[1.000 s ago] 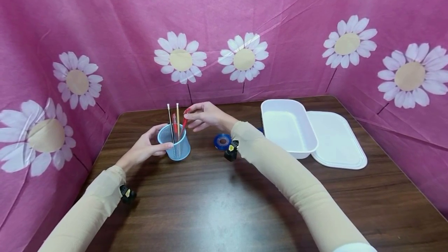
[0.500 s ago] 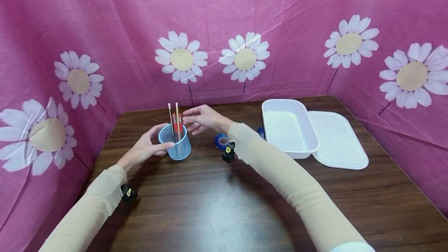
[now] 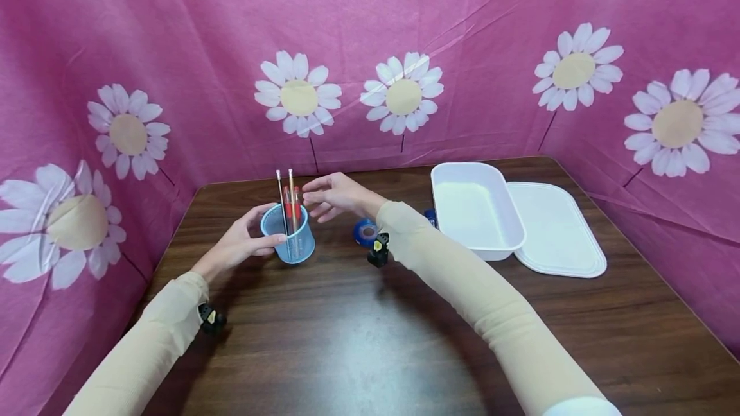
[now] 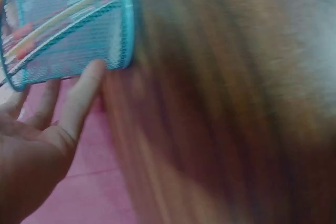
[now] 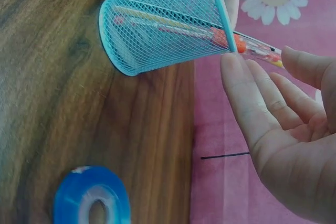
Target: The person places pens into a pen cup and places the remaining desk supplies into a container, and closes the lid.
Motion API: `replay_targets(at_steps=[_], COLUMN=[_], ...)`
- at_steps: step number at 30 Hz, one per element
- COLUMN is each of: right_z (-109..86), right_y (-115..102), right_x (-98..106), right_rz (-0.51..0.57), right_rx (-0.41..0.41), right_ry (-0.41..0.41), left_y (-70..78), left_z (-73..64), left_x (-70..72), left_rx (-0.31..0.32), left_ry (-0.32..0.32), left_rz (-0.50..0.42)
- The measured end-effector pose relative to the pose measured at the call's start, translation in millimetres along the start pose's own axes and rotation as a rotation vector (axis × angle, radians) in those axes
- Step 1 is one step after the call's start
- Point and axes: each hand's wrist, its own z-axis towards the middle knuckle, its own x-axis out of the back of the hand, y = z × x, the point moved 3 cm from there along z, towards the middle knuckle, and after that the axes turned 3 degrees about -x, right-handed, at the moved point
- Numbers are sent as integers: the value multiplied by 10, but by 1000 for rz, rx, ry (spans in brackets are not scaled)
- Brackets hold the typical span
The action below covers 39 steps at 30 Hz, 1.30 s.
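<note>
A light-blue mesh pen cup (image 3: pixel 296 246) stands upright on the table. My left hand (image 3: pixel 243 239) holds it from the left, its thumb at the front of the rim. Inside stand two pencils (image 3: pixel 291 191) and red pens (image 3: pixel 297 207). Their lower parts show through the mesh cup (image 5: pixel 163 24) in the right wrist view. Just right of the rim is my right hand (image 3: pixel 338 196), fingers apart and fairly straight with nothing gripped. In the right wrist view its fingertips (image 5: pixel 233 64) are close to the rim; whether they touch is unclear.
A blue tape roll (image 3: pixel 365 233) lies right of the cup, partly hidden by the right wrist. Farther right stands a white plastic box (image 3: pixel 509 246), with its white lid (image 3: pixel 563 230) beside it. A dark blue object (image 3: pixel 430 217) sits by the box's left side.
A second ago my right hand pinched a red pen leaning at the cup's right rim. That pen now stands among the others, let go. My left hand stays on the cup.
</note>
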Motion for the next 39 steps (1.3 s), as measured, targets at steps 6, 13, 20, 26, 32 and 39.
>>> replay_targets(at_steps=[6, 13, 20, 26, 32, 39], right_z=[-160, -601, -1319, -2022, -2614, -2894], right_y=[-136, -325, -314, 0, 472, 1033], right_x=[142, 455, 956, 1412, 1786, 2117], right_rz=[-73, -160, -480, -635, -684, -552], right_rx=[14, 134, 267, 302, 248, 175], right_ry=[6, 49, 186, 326, 477, 495], left_y=[247, 700, 1054, 1008, 740, 499], left_z=[-14, 12, 68, 286, 563, 819], left_x=[40, -78, -558, -982, -1280, -1473], left_rx=[23, -193, -385, -324, -135, -24], left_ry=[-20, 100, 88, -94, -171, -173], left_rz=[265, 593, 661, 546, 435, 359])
